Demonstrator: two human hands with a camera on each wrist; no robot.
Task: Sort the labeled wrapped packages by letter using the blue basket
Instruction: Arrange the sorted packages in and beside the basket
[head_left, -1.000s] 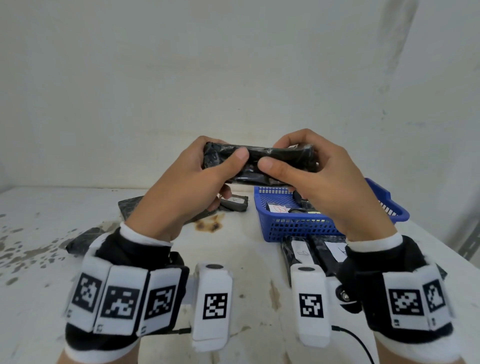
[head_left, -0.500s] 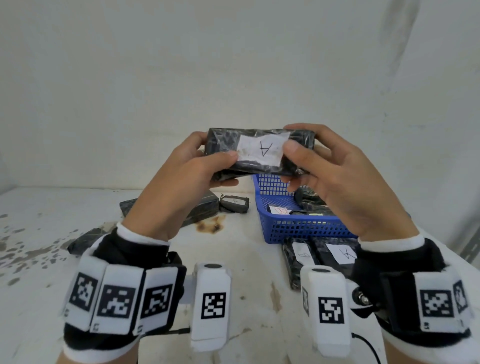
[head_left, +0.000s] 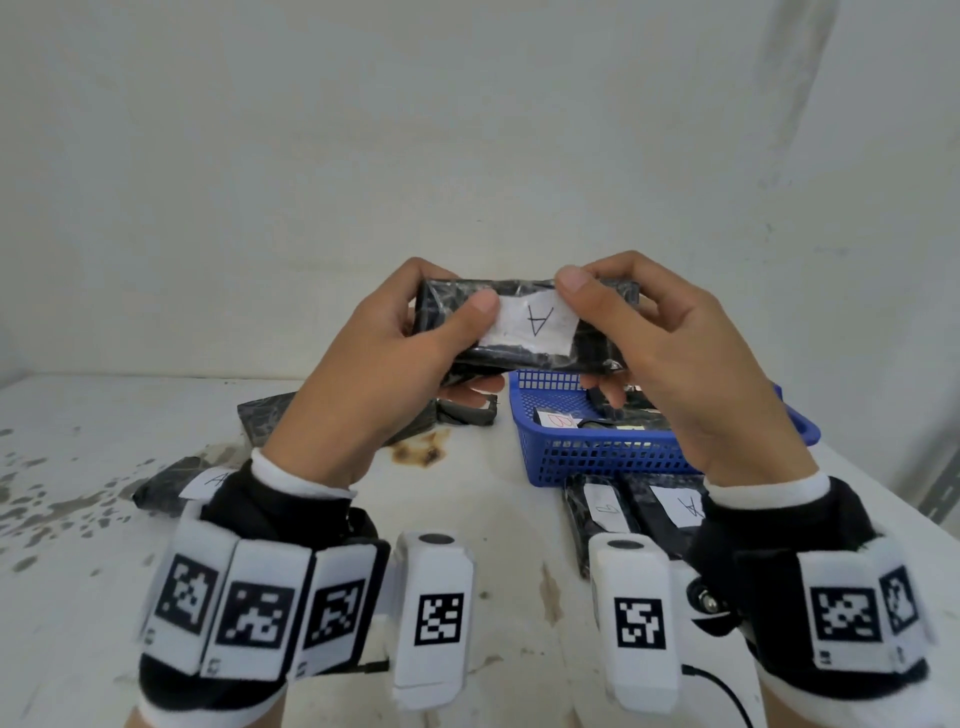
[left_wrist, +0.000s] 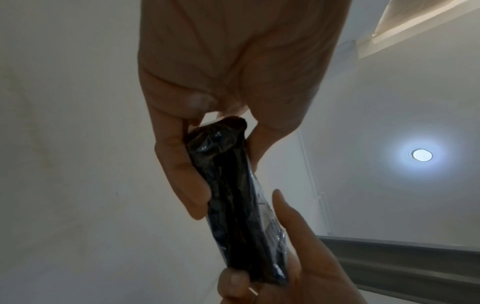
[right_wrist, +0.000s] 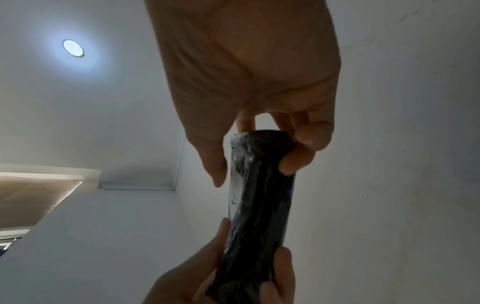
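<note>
Facing the head camera at chest height, the black wrapped package (head_left: 524, 325) is held level above the table's far side, its white label (head_left: 535, 325) showing a handwritten A that reads upside down from here. The left hand (head_left: 379, 374) grips its left end, thumb on the front face at the label's edge and fingers curled behind; the right hand (head_left: 675, 374) grips the right end the same way, thumb at the label's upper corner. Just below and beyond lies the blue basket (head_left: 623, 457), holding a package whose label looks like a red B. Two more labeled packages (head_left: 639, 512) rest on the table (head_left: 493, 545) just in front of the basket, one marked A; others lie to the left.

The step in hand seems to be reading the letter. Next comes choosing the matching place; likely not the basket, if that collects B.

A second ago the package showed only its plain dark side; it has since been turned label-forward and raised slightly.
</note>
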